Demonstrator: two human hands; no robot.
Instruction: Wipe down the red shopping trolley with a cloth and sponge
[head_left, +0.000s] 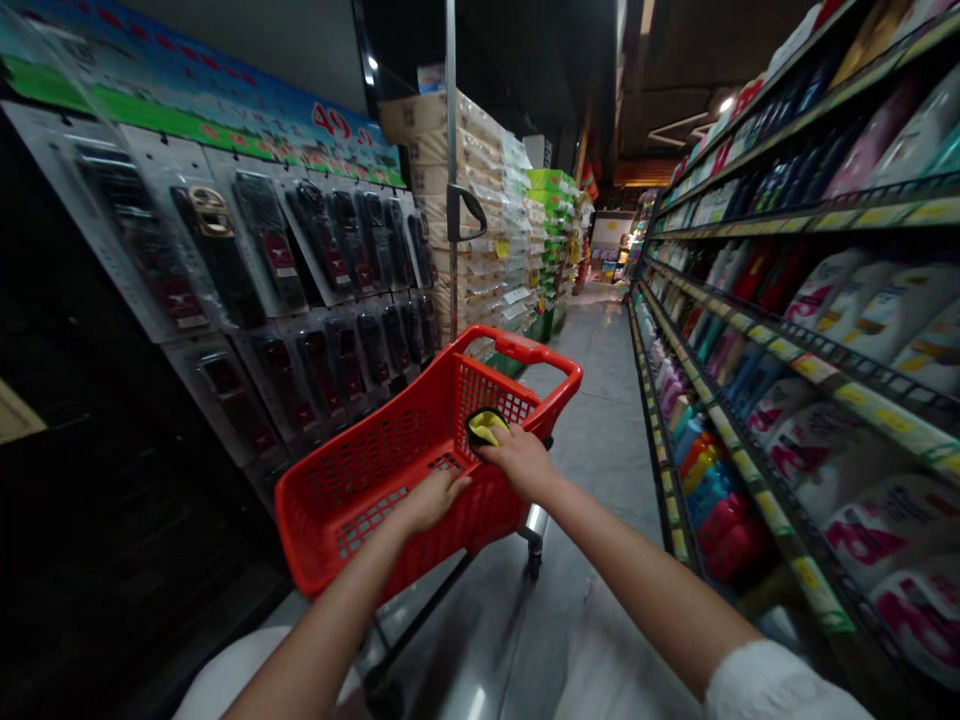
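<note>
A red plastic shopping cart (pixel 465 520) stands turned sideways in front of me, its handle end to the right. My right hand (pixel 525 462) is closed on a small yellow cloth with a dark border (pixel 486 428), held at the cart's near side close to the handle end. The cloth is bunched, and its exact folds are hard to make out. My left hand (pixel 435 500) lies over the cart's near rim, thumb toward the right; its fingertips, partly hidden, appear curled over the edge. What I see of the basket's perforated floor bears no goods.
Packaged belts (pixel 270 240) hang on a display at left, behind a thin metal post (pixel 451 120). Stacked cartons (pixel 480 200) line the aisle beyond. Shelves of bottles (pixel 847 300) run along the right. Grey tiled floor (pixel 600 400) stretches ahead.
</note>
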